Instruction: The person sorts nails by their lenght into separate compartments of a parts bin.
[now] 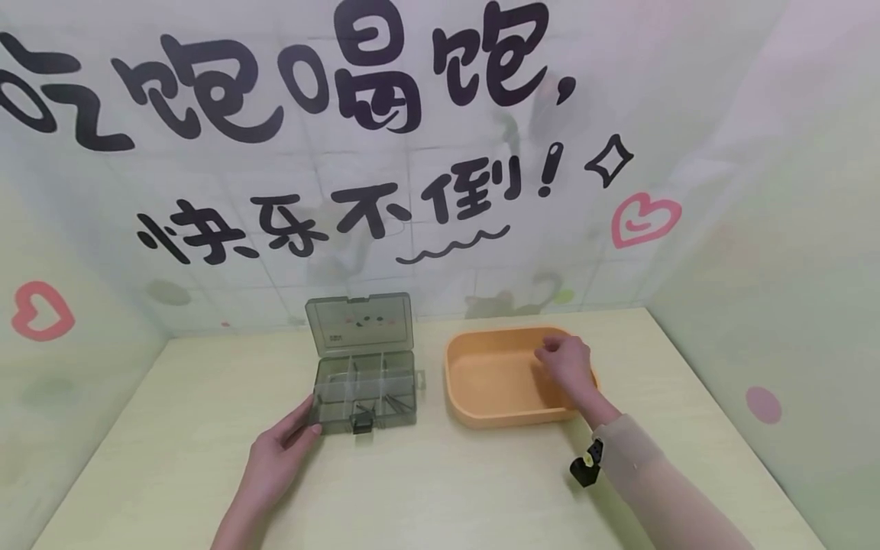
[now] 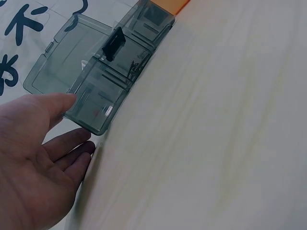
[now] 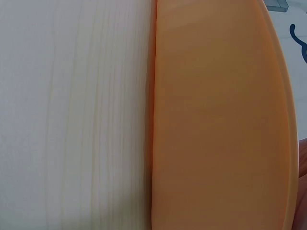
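Note:
A smoky grey plastic compartment box (image 1: pixel 366 389) stands on the table with its lid (image 1: pixel 360 325) raised at the back. Thin dark metal pieces (image 1: pixel 397 405) lie in its front compartments; their exact kind is too small to tell. My left hand (image 1: pixel 278 458) holds the box's left end, its thumb on the front corner and other fingers loosely bent beside it. To the right is an orange tray (image 1: pixel 481 382). Above its right part hangs my right hand (image 1: pixel 569 370) with bent fingers. Whether anything is between those fingertips is hidden; the right wrist view shows mostly the tray's wall (image 3: pixel 220 120).
A pale wood-grain table (image 1: pixel 426 489) carries both containers. Behind it rises a white wall (image 1: pixel 440 283) with black lettering and pink hearts, and side walls stand left and right. A black device (image 1: pixel 586 466) is strapped at the right wrist, beside a pale sleeve (image 1: pixel 646 458).

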Demonstrator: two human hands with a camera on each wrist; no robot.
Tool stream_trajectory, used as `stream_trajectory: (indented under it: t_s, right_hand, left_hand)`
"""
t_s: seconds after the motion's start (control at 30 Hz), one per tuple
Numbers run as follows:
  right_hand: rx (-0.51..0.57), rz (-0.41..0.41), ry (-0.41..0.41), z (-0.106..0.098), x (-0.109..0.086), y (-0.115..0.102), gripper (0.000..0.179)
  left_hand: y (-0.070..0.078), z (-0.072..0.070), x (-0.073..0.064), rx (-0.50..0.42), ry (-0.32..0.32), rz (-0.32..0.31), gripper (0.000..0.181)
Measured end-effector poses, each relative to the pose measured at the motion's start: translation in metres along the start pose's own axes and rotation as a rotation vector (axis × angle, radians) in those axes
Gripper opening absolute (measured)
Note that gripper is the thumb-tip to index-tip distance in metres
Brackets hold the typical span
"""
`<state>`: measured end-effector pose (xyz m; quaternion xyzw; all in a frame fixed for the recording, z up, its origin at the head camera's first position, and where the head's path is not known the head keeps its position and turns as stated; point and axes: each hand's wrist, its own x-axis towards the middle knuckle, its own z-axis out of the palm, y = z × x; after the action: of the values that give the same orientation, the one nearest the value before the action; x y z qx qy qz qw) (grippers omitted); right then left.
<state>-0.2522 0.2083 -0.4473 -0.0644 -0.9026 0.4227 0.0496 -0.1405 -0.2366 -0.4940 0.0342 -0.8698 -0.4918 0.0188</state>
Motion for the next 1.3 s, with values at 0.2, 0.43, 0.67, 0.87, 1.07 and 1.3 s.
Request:
stream_trajectory:
  t_s: [0.2, 0.43, 0.67, 0.87, 1.07, 1.3]
  right_hand:
    - [-0.091, -0.007, -0.002, 0.0004, 0.0024, 0.0049, 0.020]
    - [-0.123, -0.009, -0.024, 0.0036, 0.0057, 0.0074, 0.048]
    - [-0.203, -0.035, -0.031, 0.0037, 0.0066, 0.0068, 0.045]
    - [-0.229, -0.084, -0.021, 0.0043, 0.0050, 0.0053, 0.043]
    - [-0.242, -0.099, -0.003, 0.0058, 0.0046, 0.0044, 0.042]
    - [-0.275, -0.092, -0.006, 0.0037, 0.0050, 0.0012, 0.040]
  left_hand:
    - [-0.0023, 0.0001, 0.0005, -0.026, 0.002, 0.006, 0.057]
    - [-0.0018, -0.0001, 0.0006, -0.020, 0.002, 0.002, 0.057]
    - [0.0003, -0.0001, 0.0004, -0.016, -0.003, -0.009, 0.056]
    - [0.0013, -0.0005, 0.0003, -0.015, -0.005, -0.011, 0.056]
    - [0.0014, -0.0008, 0.0005, -0.015, -0.002, 0.000, 0.056]
    - [0.0016, -0.0010, 0.0003, -0.014, 0.001, 0.008, 0.056]
